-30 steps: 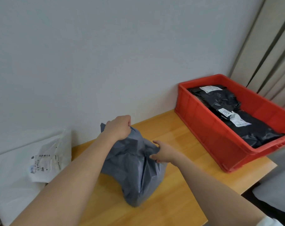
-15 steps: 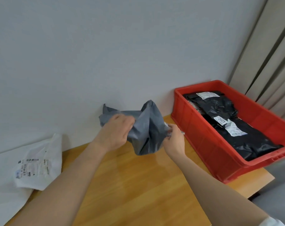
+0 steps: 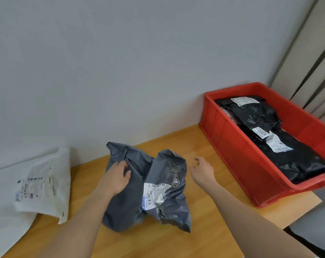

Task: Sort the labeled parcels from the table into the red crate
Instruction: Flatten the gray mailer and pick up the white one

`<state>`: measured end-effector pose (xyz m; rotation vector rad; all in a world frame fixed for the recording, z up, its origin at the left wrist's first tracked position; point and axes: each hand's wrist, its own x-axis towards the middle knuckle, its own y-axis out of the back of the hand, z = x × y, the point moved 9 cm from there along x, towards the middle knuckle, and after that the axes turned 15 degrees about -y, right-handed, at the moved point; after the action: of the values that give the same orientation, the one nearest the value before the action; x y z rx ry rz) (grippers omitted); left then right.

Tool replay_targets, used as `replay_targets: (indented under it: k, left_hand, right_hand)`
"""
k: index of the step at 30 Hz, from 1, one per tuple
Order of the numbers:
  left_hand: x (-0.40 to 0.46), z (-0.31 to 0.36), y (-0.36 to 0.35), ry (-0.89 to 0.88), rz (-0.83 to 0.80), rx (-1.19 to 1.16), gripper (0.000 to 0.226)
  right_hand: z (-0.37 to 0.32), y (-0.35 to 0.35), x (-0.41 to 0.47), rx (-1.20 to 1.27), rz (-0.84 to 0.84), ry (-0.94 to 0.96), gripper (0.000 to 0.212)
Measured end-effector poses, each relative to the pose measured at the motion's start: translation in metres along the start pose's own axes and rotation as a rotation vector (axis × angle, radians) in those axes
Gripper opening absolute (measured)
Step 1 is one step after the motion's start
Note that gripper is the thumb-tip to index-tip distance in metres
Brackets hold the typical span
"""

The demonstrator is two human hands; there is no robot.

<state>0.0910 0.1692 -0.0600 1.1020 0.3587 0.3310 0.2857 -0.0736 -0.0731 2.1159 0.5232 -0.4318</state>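
**Turning the grey parcel label-up before it goes to the crate**

Working at the centre of the frame, we have the grey parcel [image 3: 139, 187] lying crumpled on the surface [image 3: 204, 229], its white label [image 3: 154, 194] facing up and towards us. Our left hand [image 3: 117, 178] rests on the parcel's upper left part, fingers [image 3: 123, 167] bent over a fold of the plastic; whether they pinch it or only press we cannot tell. Our right hand [image 3: 202, 169] hovers just right of the parcel, apart from it, fingers loosely spread and holding nothing.

The crate [image 3: 232, 146] sits at the right of the frame against the wall, already carrying black parcels [image 3: 280, 146] with labels showing. A white parcel [image 3: 44, 185] lies at the left edge, partly off the surface, not yet sorted.

As we judge it, the step in hand is to take a firm hold of the grey parcel and carry it to the crate. To do it well, we should bring the right hand in under the parcel's right lobe, so both hands share the load. The bag is soft and slippery, and a grip on loose film alone may let the contents sag or slide. Keeping the label upward would match what is in the crate. We should lift clear of the crate's near wall and lay the parcel flat on the black ones.
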Motion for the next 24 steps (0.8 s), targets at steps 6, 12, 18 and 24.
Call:
replay_targets:
  k: [6, 12, 18, 24]
  left_hand:
    - [0.003, -0.018, -0.019, 0.035, 0.002, -0.093, 0.053]
    - [0.008, -0.037, -0.015, 0.158, 0.186, -0.151, 0.055]
    - [0.015, -0.078, -0.055, 0.281, 0.129, -0.496, 0.061]
    - [0.017, -0.101, -0.084, 0.387, 0.11, -0.466, 0.059]
  right_hand:
    - [-0.005, -0.028, 0.002, 0.067, -0.112, -0.027, 0.066]
    - [-0.022, -0.041, 0.019, 0.232, -0.067, 0.033, 0.069]
    - [-0.013, -0.068, 0.033, 0.339, -0.094, -0.06, 0.067]
    - [0.003, -0.07, 0.042, 0.483, -0.035, -0.126, 0.033]
